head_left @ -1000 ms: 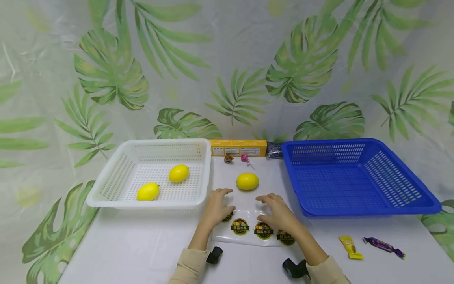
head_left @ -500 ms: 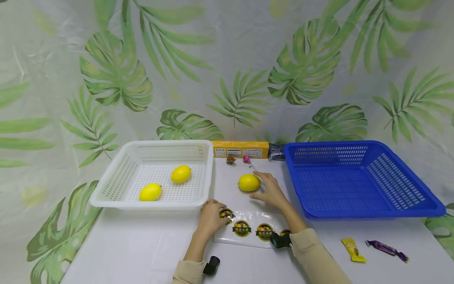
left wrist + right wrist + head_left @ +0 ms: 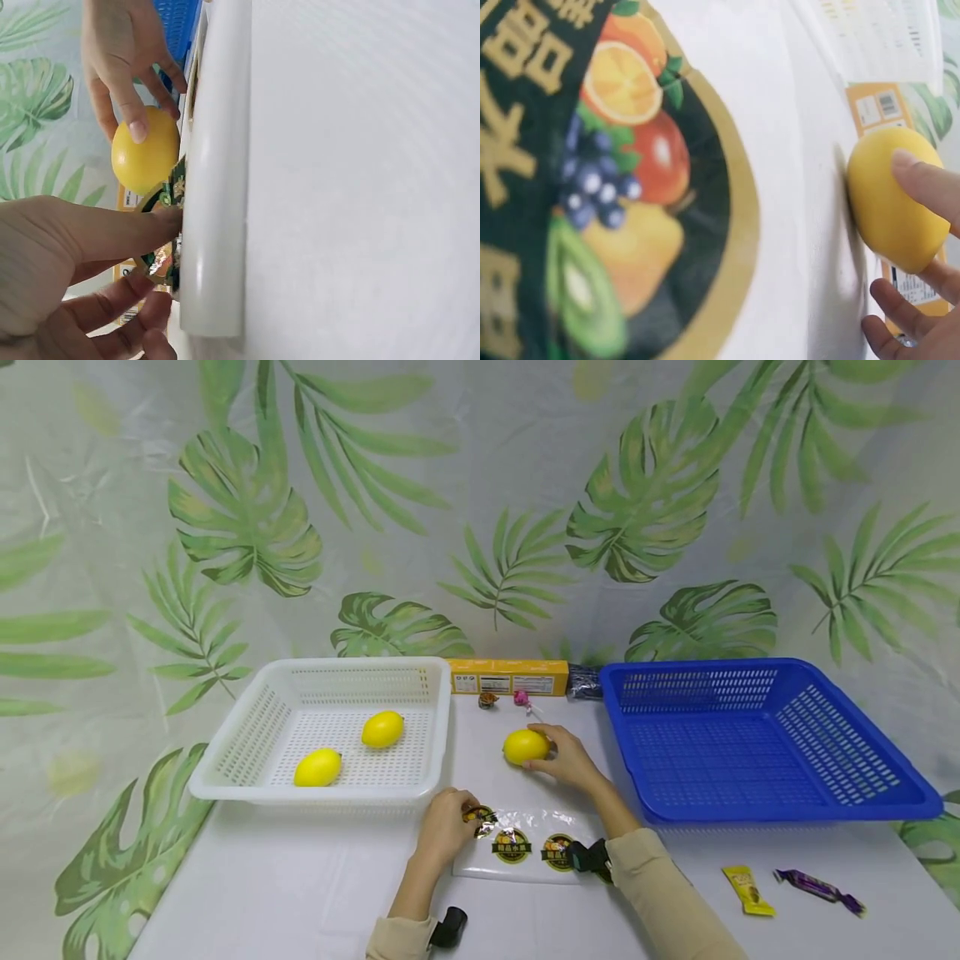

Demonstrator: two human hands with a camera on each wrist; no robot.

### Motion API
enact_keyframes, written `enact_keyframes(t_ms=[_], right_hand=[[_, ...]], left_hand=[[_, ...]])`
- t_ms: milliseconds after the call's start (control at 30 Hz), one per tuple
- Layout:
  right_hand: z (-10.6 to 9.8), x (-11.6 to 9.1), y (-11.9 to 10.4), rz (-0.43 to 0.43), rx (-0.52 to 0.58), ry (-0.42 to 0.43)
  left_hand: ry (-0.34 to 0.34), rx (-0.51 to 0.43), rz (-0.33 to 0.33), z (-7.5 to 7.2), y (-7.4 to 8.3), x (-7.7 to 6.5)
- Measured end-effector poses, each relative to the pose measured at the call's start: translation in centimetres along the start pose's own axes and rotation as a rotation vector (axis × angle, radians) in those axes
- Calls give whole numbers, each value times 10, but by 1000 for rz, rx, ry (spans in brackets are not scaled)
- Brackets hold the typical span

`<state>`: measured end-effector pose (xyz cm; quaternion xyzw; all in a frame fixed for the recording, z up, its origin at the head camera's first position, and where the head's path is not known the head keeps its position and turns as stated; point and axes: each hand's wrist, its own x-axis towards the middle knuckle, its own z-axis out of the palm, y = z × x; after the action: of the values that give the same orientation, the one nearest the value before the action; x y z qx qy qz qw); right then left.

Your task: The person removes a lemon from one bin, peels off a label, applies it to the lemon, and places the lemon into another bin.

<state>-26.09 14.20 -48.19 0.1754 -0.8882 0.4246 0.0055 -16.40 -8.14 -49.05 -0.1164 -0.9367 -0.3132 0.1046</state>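
My right hand grips a yellow lemon from its right side, thumb and fingers around it; the right wrist view shows the thumb on the lemon. Below it on the table lies a clear plastic bag printed with round fruit labels. With its thumb and fingers, my left hand pinches the bag's upper left part. In the left wrist view, a fruit label shows between the left thumb and fingers. Two more lemons lie in the white basket at the left.
A blue basket stands at the right. Behind are a yellow box, a dark bundle, a brown wrapped candy and a pink lollipop. A yellow packet and a purple wrapped candy lie front right.
My right hand has moved forward from above the bag to the middle lemon and taken hold of it. My left hand has closed on the bag's upper left part.
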Motion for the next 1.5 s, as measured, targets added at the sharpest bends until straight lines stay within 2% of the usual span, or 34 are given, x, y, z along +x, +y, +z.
enact_keyframes(t_ms=[200,333,433,567,733,833,933,1133,1333,1433,1500], right_hand=[[0,1,-1,20,17,-5],[0,1,-1,33,27,-7],[1,1,0,40,31,-4],[1,1,3,15,20,-2],[1,1,6,-18,2,9],[2,2,7,-9,13,2],[2,3,5,7,30,-16],[6,7,6,26,48,-48],[7,9,10,6,183,-15],[1,7,5,-18,268,-10],[-2,8,4,-40,304,-4]], left_hand=[[35,-120,20,-4,6,2],[21,-282,36,-11,17,9],[28,-420,21,-15,26,21],[81,-514,-12,-13,36,47],[132,-541,-42,1,43,83],[124,-529,-87,11,43,100],[103,-514,-117,19,41,111],[74,-506,-155,25,36,119],[51,-506,-164,20,38,120],[30,-522,-136,14,40,121],[31,-546,-71,10,42,122]])
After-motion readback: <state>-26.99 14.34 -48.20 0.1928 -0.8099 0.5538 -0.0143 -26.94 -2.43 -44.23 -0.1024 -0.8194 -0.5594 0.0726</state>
